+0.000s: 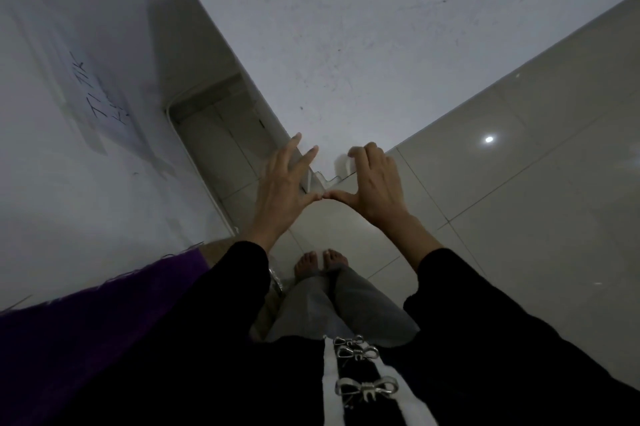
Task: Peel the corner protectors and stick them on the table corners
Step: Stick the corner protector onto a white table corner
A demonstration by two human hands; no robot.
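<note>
Black sleeves (225, 287), left hand (280, 190), right hand (377, 183) on half-hidden corner protector (325, 181)

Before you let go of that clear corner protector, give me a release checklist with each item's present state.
1. The clear plastic corner protector sits on the corner of the grey table: ok.
2. The left hand presses its left side with straight fingers: ok.
3. The right hand presses its right side with bent fingers: ok.
4. Both thumbs meet at the corner tip: ok.
5. Adhesive bonded all over, no gaps: cannot tell.
</note>
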